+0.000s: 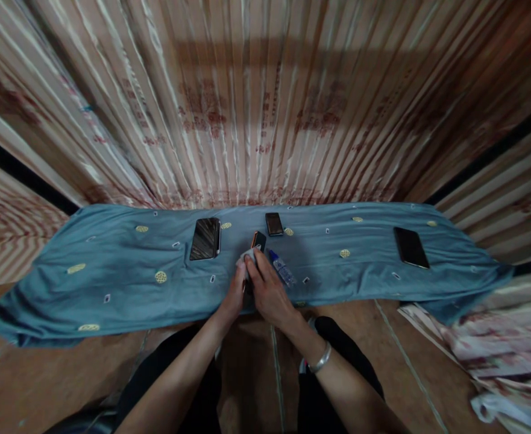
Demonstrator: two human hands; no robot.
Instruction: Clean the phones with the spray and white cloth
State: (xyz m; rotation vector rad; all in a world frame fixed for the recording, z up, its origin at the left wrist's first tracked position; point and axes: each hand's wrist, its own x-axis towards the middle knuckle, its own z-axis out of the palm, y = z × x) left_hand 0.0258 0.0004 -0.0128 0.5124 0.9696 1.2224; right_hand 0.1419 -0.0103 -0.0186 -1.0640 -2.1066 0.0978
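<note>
Fingers of left hand (234, 293) and right hand (270, 294) closed around pale cloth (248, 254), frame centre, near orange-edged device (260, 240); any shift likely needs both steady.

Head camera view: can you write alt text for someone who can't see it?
The left hand and right hand close together on a pale cloth, by a dark, orange-edged device. On the blue patterned sheet also lie a blue-capped bottle, a small dark device, and larger dark tablets left and far right.
</note>
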